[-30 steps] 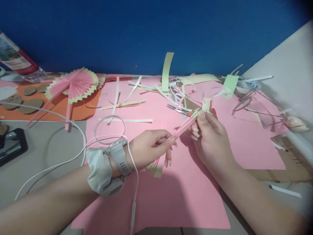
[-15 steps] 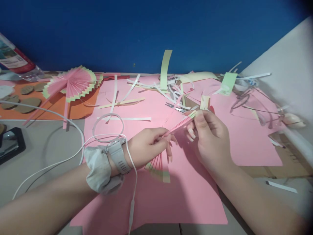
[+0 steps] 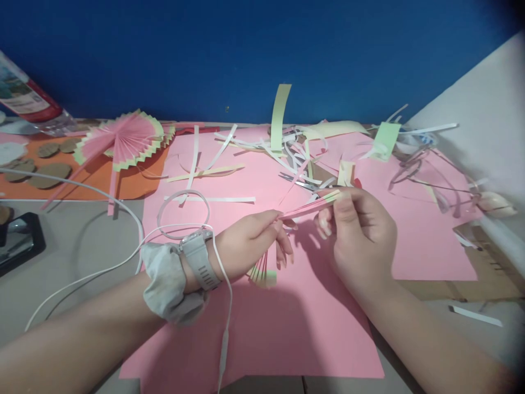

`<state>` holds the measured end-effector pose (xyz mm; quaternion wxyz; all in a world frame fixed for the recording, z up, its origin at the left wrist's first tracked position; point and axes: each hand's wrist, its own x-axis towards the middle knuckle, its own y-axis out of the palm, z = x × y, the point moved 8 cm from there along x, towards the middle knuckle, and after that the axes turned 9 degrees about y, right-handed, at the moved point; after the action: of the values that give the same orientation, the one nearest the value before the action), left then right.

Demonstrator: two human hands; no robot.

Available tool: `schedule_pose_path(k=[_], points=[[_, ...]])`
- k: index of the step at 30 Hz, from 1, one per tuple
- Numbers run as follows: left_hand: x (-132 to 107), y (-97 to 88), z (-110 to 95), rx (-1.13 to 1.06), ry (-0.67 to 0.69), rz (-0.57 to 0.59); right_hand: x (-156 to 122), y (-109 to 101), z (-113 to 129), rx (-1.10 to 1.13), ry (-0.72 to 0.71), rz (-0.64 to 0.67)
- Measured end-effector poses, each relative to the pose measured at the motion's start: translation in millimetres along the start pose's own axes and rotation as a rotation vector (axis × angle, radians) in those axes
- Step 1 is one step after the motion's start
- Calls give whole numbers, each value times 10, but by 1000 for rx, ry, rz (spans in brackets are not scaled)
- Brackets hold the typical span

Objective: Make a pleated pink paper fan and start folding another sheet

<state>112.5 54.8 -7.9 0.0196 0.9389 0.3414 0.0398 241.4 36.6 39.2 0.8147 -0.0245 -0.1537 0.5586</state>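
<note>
A pleated pink paper fan with a green edge (image 3: 309, 208) stretches between my two hands above the pink sheet (image 3: 262, 339). My left hand (image 3: 254, 235) pinches its middle between thumb and forefinger, the other fingers curled loosely below. Under that hand, the fan's lower pleats (image 3: 262, 271) spread downward. My right hand (image 3: 361, 230) pinches the folded green-tipped end between thumb and forefinger. Just behind the fan, scissors (image 3: 301, 183) lie partly covered by paper strips. A grey watch and a scrunchie are on my left wrist.
A finished-looking pink and green fan (image 3: 131, 139) rests on orange paper (image 3: 139, 183) at the back left, near a bottle (image 3: 35, 101). White and green strips (image 3: 287, 150) are scattered at the back. A white cable (image 3: 223, 262) crosses my left wrist. A phone (image 3: 22, 241) lies far left; glasses (image 3: 430, 183) lie right.
My right hand has shifted slightly right with the fan's end, so the held pleats lie flatter. The lower pleats have lifted and drawn together beneath my left hand.
</note>
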Motion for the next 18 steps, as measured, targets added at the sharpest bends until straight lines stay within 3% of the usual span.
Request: schedule_pose_path(k=[7, 18], points=[[-23, -39, 44, -96, -3, -65, -63, 18, 91, -19, -100, 18], [-25, -59, 44, -227, 29, -64, -49, 8, 80, -20, -91, -4]])
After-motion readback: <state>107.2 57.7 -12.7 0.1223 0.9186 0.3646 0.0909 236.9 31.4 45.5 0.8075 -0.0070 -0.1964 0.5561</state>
